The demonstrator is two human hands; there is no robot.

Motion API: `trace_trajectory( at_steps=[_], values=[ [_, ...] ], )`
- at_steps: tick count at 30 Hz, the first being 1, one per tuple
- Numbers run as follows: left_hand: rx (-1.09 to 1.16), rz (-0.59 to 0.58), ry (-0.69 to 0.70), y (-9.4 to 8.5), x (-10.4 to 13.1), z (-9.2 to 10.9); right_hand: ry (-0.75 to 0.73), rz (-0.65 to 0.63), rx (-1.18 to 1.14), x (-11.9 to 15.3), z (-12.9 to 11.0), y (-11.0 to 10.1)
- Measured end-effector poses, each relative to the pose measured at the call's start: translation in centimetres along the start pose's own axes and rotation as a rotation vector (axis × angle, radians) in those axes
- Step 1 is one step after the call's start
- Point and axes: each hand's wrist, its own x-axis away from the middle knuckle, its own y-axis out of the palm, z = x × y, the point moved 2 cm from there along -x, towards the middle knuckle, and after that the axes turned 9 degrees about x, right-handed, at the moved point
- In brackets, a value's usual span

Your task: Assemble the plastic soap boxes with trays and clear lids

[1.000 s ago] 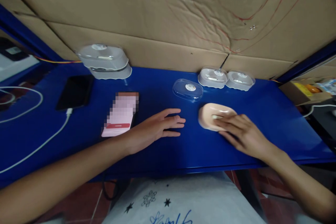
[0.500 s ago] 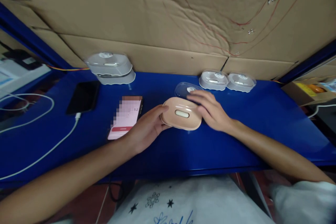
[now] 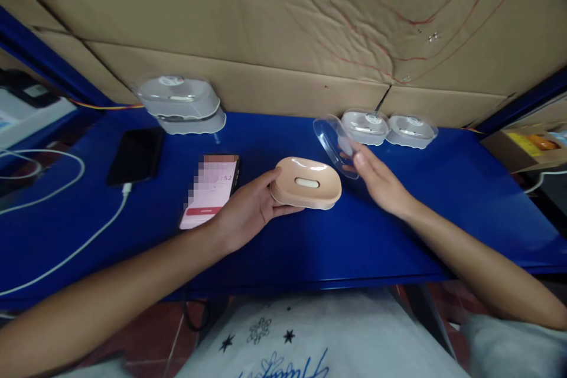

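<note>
My left hand [image 3: 252, 204] grips the left end of a peach-coloured soap dish [image 3: 325, 185], thumb on the rim and fingers underneath. The dish is oval, with a pale oblong piece [image 3: 307, 183] in the middle of its hollow. In my right hand [image 3: 376, 174] is a clear plastic lid [image 3: 330, 136], pinched at its right side and tilted up. A round white sticker shows on the lid. The lid is apart from the dish, up and to its right, and partly overlaps a grey dish behind it.
Two grey lidded soap dishes [image 3: 365, 128] [image 3: 411, 132] stand at the back right. A stack of grey lidded dishes [image 3: 188, 107] is at the back left. A lit phone [image 3: 211, 189] and a dark phone [image 3: 135, 155] on a white cable [image 3: 104, 242] lie on the blue table [image 3: 287, 260].
My right hand has taken hold of the clear lid and lifted it off the table, tilting it. The peach dish stays in my left hand, turned slightly.
</note>
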Motion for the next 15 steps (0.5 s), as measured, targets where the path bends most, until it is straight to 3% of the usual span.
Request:
trace_trajectory(
  at_steps=[5, 11, 15],
  values=[
    [0.0, -0.089, -0.026, 0.0, 0.1, -0.2, -0.283, -0.069, 0.139, 3.0, -3.1, 1.6],
    [0.044, -0.042, -0.019, 0.0, 0.2, -0.3, -0.419, -0.039, 0.24, 3.0, -2.8, 2.4],
    [0.063, -0.045, 0.001, -0.3, 0.0, -0.4, -0.419, -0.075, 0.247, 2.9, -2.4, 2.2]
  ],
)
